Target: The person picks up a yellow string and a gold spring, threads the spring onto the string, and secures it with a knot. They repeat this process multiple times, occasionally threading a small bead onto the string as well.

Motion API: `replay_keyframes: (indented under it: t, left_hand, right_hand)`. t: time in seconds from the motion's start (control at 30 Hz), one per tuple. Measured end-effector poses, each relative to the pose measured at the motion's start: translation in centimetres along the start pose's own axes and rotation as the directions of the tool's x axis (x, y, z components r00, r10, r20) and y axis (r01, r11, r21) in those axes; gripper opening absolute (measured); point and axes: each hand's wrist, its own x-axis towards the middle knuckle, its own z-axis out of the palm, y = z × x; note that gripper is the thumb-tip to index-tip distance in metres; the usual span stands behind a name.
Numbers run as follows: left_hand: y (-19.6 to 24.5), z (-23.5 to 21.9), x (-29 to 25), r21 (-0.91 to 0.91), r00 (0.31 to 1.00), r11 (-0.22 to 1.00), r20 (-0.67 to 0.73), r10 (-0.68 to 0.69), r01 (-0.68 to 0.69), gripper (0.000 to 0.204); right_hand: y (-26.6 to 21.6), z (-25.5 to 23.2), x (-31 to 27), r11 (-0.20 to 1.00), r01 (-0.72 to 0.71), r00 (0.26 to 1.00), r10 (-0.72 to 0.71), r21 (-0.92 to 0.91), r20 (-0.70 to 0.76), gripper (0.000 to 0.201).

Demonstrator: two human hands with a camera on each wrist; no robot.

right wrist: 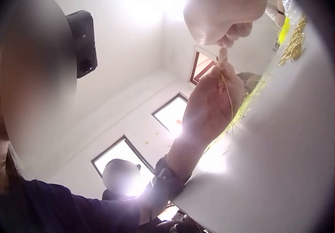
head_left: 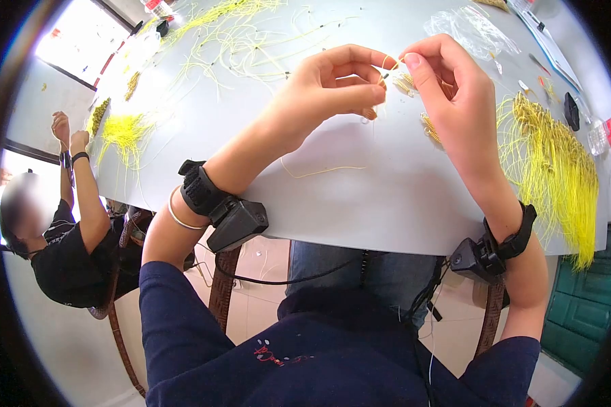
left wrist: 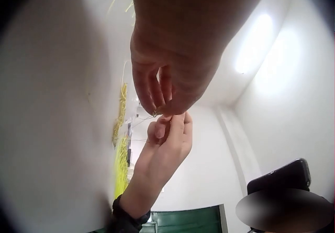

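Note:
My left hand (head_left: 319, 91) and my right hand (head_left: 458, 95) are raised over the grey-white table, fingertips close together. Thumb and fingers of each pinch a thin yellow cord (head_left: 391, 64) that runs between them. A small dark piece shows on it by the left fingertips. In the right wrist view, a small golden braided piece (right wrist: 222, 83) lies against the left hand (right wrist: 201, 107), and a thin strand (right wrist: 231, 107) hangs down from there. Below the hands, small gold pieces (head_left: 430, 129) rest on the table. A loose yellow strand (head_left: 327, 171) trails nearer me.
A heap of gold pieces with long yellow cords (head_left: 553, 163) covers the table's right side. Loose cords (head_left: 241, 47) spread across the back, near a clear plastic bag (head_left: 472, 30). Another person (head_left: 68, 244) sits at the left by a yellow bundle (head_left: 123, 132).

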Motion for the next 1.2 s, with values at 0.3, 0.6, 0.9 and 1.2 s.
replay_keyframes:
  t: [0.3, 0.6, 0.9, 1.2]
  left_hand:
    - [-0.3, -0.6, 0.0, -0.115, 0.998, 0.992, -0.025, -0.058, 0.055, 0.007]
    - [0.1, -0.8, -0.2, -0.284, 0.989, 0.955, 0.137, -0.047, 0.085, 0.005]
    - [-0.3, -0.9, 0.2, -0.49, 0.991, 0.862, 0.095, -0.093, 0.128, 0.03]
    - [0.5, 0.1, -0.1, 0.083, 0.99, 0.992, 0.101, -0.1, 0.092, 0.035]
  right_hand:
    - [-0.4, -0.8, 0.3, 0.964, -0.185, 0.977, 0.159, 0.189, 0.145, 0.009]
    - [0.5, -0.2, 0.1, 0.859, -0.341, 0.889, 0.163, 0.381, 0.427, 0.012]
    - [0.4, -1.8, 1.3, 0.222, -0.593, 0.803, 0.09, 0.774, 0.589, 0.018]
    - [0.2, -1.5, 2.0, 0.415, -0.352, 0.903, 0.385, 0.839, 0.189, 0.019]
